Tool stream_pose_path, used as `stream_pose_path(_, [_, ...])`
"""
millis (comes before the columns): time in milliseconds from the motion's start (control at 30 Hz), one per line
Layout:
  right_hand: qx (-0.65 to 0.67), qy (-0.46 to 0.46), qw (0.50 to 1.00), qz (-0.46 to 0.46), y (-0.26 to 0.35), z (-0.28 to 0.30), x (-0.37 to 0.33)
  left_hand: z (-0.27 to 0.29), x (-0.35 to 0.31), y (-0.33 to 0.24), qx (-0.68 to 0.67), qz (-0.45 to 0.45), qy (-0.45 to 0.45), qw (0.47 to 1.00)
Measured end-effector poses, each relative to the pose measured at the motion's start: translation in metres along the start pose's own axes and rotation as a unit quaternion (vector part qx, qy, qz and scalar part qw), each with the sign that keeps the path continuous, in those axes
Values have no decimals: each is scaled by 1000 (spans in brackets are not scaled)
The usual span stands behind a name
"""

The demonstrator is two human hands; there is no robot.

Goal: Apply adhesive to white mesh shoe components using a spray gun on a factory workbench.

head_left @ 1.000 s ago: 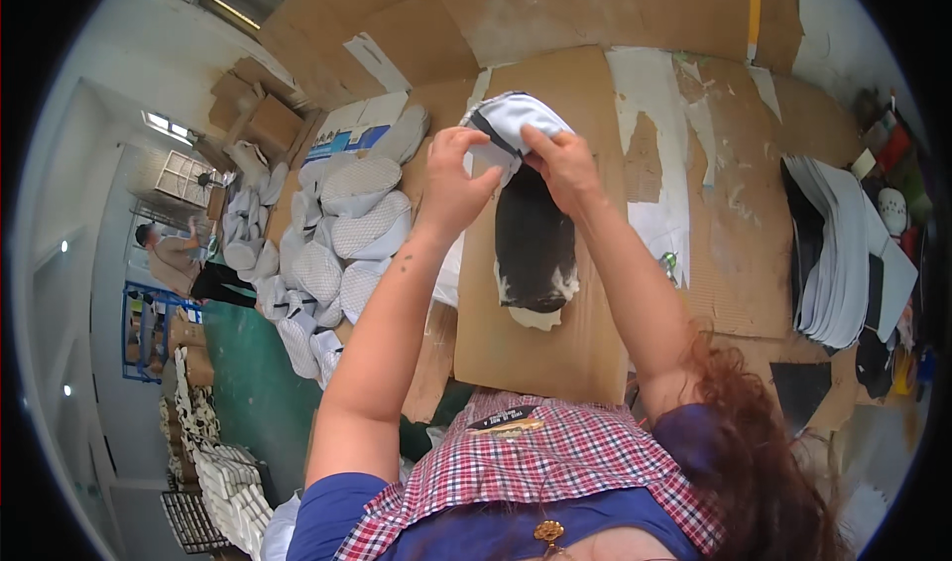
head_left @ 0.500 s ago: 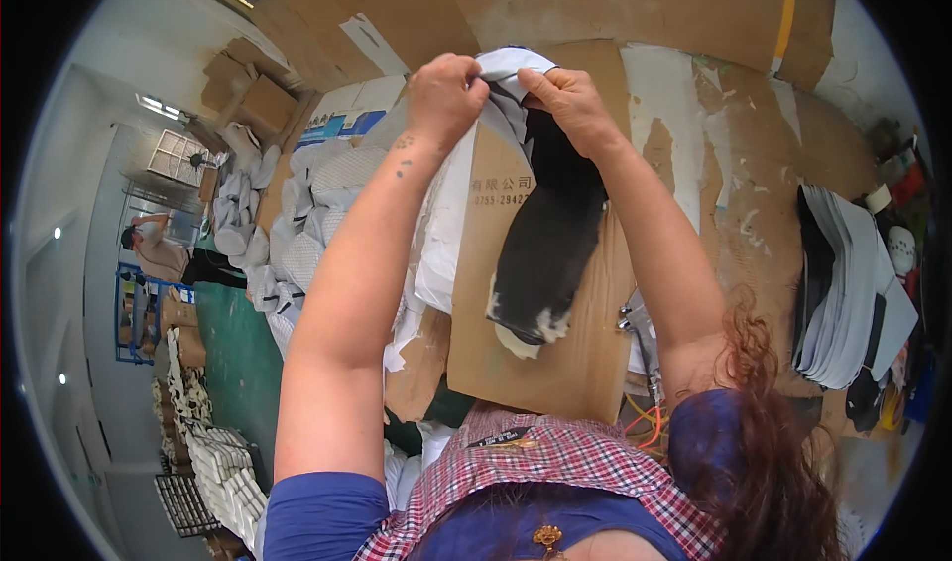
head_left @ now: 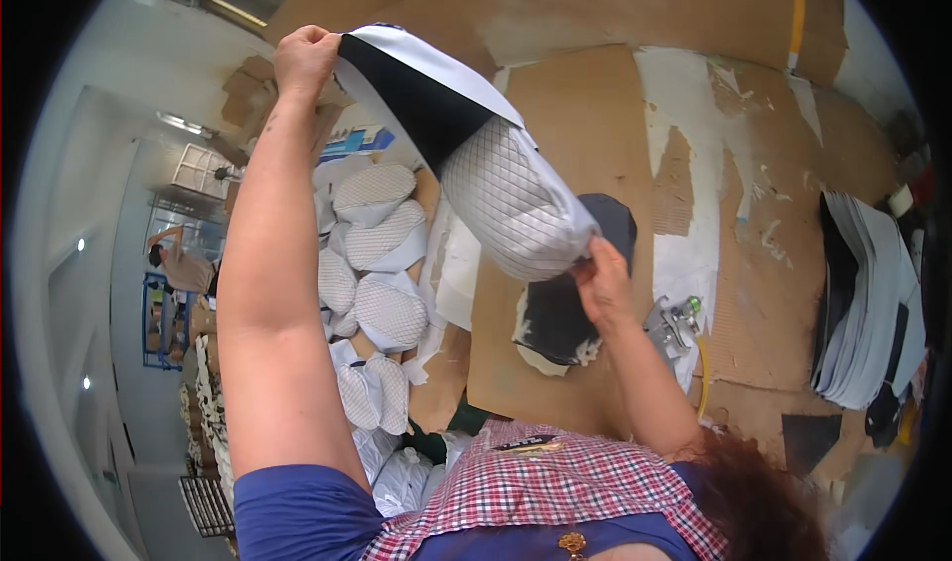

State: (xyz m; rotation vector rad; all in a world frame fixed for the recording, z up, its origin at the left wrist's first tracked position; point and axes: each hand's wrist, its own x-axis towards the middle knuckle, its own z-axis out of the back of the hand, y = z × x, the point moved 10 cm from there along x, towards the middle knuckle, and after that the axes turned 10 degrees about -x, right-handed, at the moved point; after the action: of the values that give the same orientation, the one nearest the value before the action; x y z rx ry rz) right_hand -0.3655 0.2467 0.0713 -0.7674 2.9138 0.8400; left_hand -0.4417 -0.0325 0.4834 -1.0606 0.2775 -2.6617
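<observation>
Stretched between my hands is a light grey fabric piece point(head_left: 511, 189) with a quilted rounded end and a black panel along part of it. My left hand point(head_left: 305, 60) is raised at the upper left, its fingers closed on the fabric's narrow far end. Lower and to the right, my right hand point(head_left: 605, 281) pinches the edge of the quilted end. Under that end lies a black elongated pad point(head_left: 560, 328), its lower edge ragged with whitish material; the fabric hides part of it. The pad rests on a cardboard sheet point(head_left: 506, 382).
Several quilted grey pieces point(head_left: 382, 234) are piled left of the cardboard. A metal spray-gun-like tool point(head_left: 674, 325) with a yellow hose sits right of the pad. Farther right stands a stack of grey and black sheets point(head_left: 863, 298). Another person point(head_left: 186, 263) is at the far left.
My hands have spread apart, the left going left and up, the right coming down nearer. The fabric, bunched before, is now stretched out with its quilted end showing, and the black pad is partly covered.
</observation>
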Motion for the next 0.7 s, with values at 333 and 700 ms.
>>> stream_pose_path(333, [22, -41, 998, 39, 63, -30, 38, 171, -15, 143, 93, 160, -18, 983])
stream_pose_path(700, [-154, 60, 951, 261, 129, -197, -7, 285, -161, 339, 83, 307, -30, 948])
